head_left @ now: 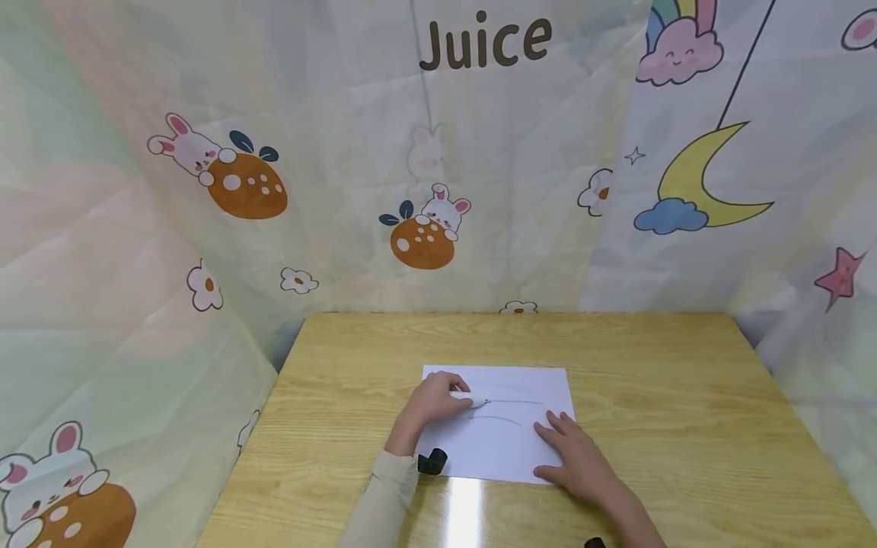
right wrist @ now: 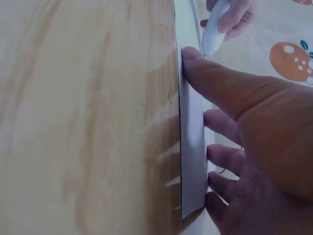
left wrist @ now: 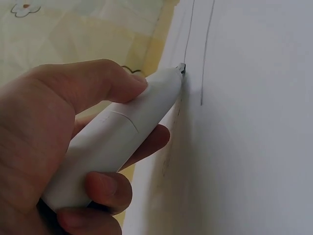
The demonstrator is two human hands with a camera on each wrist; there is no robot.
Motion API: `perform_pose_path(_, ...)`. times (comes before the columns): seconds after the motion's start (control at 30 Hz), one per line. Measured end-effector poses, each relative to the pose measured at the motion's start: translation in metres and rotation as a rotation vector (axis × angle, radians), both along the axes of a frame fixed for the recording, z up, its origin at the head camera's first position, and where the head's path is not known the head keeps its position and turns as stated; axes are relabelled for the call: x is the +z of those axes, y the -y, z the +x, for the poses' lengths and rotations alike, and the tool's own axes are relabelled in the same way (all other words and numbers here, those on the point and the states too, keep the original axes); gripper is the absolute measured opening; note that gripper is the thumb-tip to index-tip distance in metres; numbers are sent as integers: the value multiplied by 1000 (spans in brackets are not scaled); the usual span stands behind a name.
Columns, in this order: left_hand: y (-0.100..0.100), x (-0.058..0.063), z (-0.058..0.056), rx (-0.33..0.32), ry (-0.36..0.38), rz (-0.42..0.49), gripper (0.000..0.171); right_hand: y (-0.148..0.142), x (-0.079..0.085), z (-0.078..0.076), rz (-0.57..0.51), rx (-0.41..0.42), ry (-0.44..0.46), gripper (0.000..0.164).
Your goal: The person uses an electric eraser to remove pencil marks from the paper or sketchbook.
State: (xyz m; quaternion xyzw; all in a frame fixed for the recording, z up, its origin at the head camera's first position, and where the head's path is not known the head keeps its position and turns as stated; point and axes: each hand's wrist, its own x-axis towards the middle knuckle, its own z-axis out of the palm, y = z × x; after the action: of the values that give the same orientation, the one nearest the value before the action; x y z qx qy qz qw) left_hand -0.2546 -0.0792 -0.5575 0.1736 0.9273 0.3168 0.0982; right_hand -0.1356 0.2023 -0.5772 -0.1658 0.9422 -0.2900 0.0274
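A white sheet of paper [head_left: 500, 441] with thin dark lines [head_left: 515, 402] lies on the wooden table. My left hand [head_left: 433, 400] grips a white pen-shaped correction tape [left wrist: 117, 132], thumb and fingers wrapped about its body. In the left wrist view its small wedge tip [left wrist: 182, 68] is at the paper by the end of one line; a second line runs beside it. My right hand [head_left: 578, 460] rests on the paper's right part with fingers spread and thumb near the front edge. In the right wrist view the thumb [right wrist: 193, 54] touches the paper's edge.
The wooden table [head_left: 658, 380] extends around the sheet. A printed cloth [head_left: 342, 152] with rabbits and a moon hangs behind and at the sides. A black piece [head_left: 433, 461] sits by the left wrist, and another [head_left: 594, 543] shows near the right forearm.
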Motion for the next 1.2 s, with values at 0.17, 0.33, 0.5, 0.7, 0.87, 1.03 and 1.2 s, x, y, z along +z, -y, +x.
perform_pose_path(0.17, -3, 2, -3, -30, -4, -3, 15, 0, 0, 1, -3, -4, -8, 69)
perform_pose_path(0.33, -1, 5, -4, -1, -12, -29, 14, 0, 1, 2, -4, -9, -17, 70)
perform_pose_path(0.5, -5, 6, -5, -24, 4, 1, 15, 1, 3, 2, -22, -15, -29, 70)
perform_pose_path(0.7, -6, 5, -5, -25, 7, -24, 16, 1, 2, 4, -16, -12, 3, 70)
perform_pose_path(0.87, -9, 4, -6, -21, -3, -16, 15, -1, 1, 5, -12, -24, -30, 69)
perform_pose_path(1.03, -17, 4, -5, -41, 16, -33, 16, -2, -2, 5, -19, -11, -29, 69)
perform_pose_path(1.2, -14, 9, -5, -10, 6, -77, 16, -1, -2, 3, -19, -2, -32, 69)
